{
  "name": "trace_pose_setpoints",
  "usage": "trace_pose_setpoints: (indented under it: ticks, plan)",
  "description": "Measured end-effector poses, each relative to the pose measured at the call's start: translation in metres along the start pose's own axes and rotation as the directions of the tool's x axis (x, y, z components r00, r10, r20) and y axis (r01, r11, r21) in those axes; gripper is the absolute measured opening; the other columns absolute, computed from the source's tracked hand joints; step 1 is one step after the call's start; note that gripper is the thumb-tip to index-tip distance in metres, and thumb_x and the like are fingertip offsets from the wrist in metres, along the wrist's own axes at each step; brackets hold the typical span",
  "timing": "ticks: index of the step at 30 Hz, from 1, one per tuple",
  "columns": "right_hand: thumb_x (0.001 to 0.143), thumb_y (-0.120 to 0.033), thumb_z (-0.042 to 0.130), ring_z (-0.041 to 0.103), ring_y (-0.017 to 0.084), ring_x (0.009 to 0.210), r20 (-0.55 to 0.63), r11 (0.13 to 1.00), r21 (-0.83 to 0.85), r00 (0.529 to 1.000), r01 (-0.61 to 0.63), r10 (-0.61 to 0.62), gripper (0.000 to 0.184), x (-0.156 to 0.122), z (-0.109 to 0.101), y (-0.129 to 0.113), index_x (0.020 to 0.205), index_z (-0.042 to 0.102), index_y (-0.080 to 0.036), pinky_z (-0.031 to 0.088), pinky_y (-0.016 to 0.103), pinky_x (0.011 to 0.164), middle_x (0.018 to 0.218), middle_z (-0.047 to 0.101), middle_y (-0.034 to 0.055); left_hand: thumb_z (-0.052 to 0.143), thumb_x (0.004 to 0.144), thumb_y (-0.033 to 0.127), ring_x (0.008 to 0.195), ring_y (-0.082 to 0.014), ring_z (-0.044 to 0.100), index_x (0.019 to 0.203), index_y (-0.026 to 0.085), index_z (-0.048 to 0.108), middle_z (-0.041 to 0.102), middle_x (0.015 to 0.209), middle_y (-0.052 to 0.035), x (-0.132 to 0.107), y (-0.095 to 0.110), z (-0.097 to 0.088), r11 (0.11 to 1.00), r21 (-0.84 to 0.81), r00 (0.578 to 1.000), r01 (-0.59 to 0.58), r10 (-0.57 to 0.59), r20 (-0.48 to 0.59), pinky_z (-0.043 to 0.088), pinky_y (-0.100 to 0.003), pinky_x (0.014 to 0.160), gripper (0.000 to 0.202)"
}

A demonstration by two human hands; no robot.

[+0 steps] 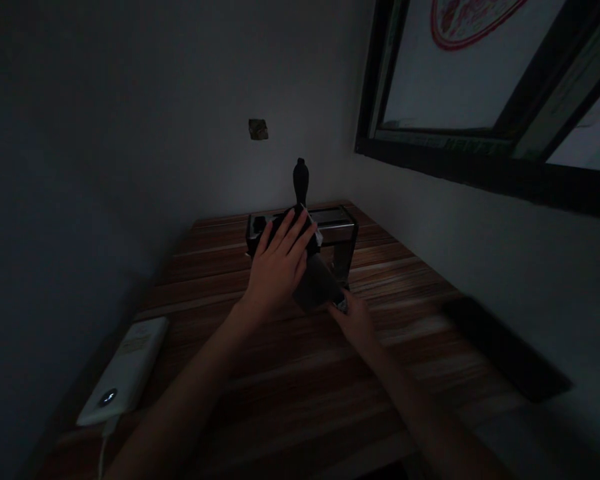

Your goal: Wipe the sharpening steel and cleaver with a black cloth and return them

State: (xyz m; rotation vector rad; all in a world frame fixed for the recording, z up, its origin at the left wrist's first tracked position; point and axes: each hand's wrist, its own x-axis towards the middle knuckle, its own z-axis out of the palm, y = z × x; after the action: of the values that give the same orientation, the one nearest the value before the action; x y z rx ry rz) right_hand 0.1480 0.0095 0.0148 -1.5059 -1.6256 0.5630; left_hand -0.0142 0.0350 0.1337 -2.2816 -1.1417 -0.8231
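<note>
A metal and black appliance (336, 217) stands on the wooden table, with a black upright handle (301, 181) rising behind my left hand. My left hand (279, 257) lies over a dark part of it, its fingers stretched out and slightly spread. Some whitish crumpled material (319, 236) shows beside those fingertips. A flat, broad, dark grey piece (317, 283) slants down in front of the appliance. My right hand (353, 317) is closed around the lower right end of this piece, where something shiny shows. Dim light hides finer detail.
At the left of the wood-grain table (220, 267) lies a white power bank (130, 370) with a white cable (103, 448). A dark flat object (505, 347), blurred, is by the right wall. A dark-framed window (445, 160) juts above the right side.
</note>
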Motion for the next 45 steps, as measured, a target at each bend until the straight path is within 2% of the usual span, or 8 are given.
trace_pose_setpoints:
  ticks: [8,17,24,34,41,45]
  plan:
    - [0.073,-0.033,0.052,0.059,0.018,0.067,-0.005,1.0,-0.001,1.0,-0.007,0.007,0.028,0.0,0.0,-0.001,0.094,0.06,-0.016,0.042,0.026,0.058,0.074,0.065,0.006,0.031,0.085,0.019,0.13,-0.0199,0.014,0.131,0.02,0.03,0.024,0.14,-0.0043,0.002,-0.008,-0.001,1.0,-0.009,0.999,0.027,-0.027,-0.037,0.011,-0.045,0.106,0.045]
    - [0.072,-0.033,0.052,0.058,0.017,0.064,-0.009,1.0,-0.02,1.0,-0.009,0.008,0.027,0.001,0.001,0.001,0.091,0.06,-0.016,0.041,0.024,0.055,0.071,0.064,0.0048,0.033,0.084,0.018,0.13,-0.0203,0.014,0.131,0.02,0.029,0.024,0.14,-0.0045,-0.001,-0.002,0.0,0.999,-0.003,0.999,0.045,-0.045,-0.024,0.01,-0.045,0.106,0.047]
    - [0.072,-0.032,0.052,0.059,0.018,0.068,-0.02,1.0,-0.019,1.0,0.003,-0.004,0.028,0.0,0.001,0.001,0.094,0.059,-0.016,0.042,0.026,0.059,0.075,0.065,0.006,0.034,0.084,0.018,0.13,-0.0212,0.015,0.132,0.019,0.028,0.024,0.14,-0.0054,-0.006,0.003,0.004,0.999,0.003,0.999,0.037,-0.037,-0.027,0.011,-0.046,0.106,0.049]
    - [0.073,-0.032,0.051,0.058,0.018,0.068,-0.015,0.999,-0.033,1.0,0.019,-0.02,0.029,0.001,0.001,0.0,0.096,0.058,-0.015,0.043,0.027,0.06,0.076,0.064,0.0065,0.036,0.084,0.021,0.131,-0.0198,0.013,0.133,0.021,0.027,0.02,0.141,-0.0028,-0.019,0.022,0.013,0.999,0.054,0.997,-0.001,-0.003,0.074,0.011,-0.044,0.106,0.049]
    - [0.072,-0.027,0.049,0.059,0.019,0.072,0.007,0.999,-0.007,0.999,0.036,-0.035,0.029,-0.001,-0.001,-0.001,0.098,0.057,-0.016,0.044,0.028,0.062,0.08,0.065,0.0074,0.037,0.084,0.026,0.13,-0.0207,0.017,0.132,0.023,0.029,0.023,0.141,-0.0037,-0.031,0.036,0.02,0.996,0.042,0.992,-0.08,0.076,0.105,0.014,-0.045,0.106,0.048]
    - [0.069,-0.019,0.047,0.061,0.021,0.072,0.008,1.0,-0.023,1.0,0.016,-0.015,0.031,-0.001,-0.001,0.001,0.098,0.058,-0.014,0.045,0.028,0.06,0.082,0.066,0.0101,0.037,0.085,0.029,0.13,-0.02,0.017,0.132,0.023,0.028,0.023,0.141,-0.0034,-0.041,0.047,0.026,0.991,0.024,0.98,-0.135,0.129,0.151,0.015,-0.044,0.105,0.048]
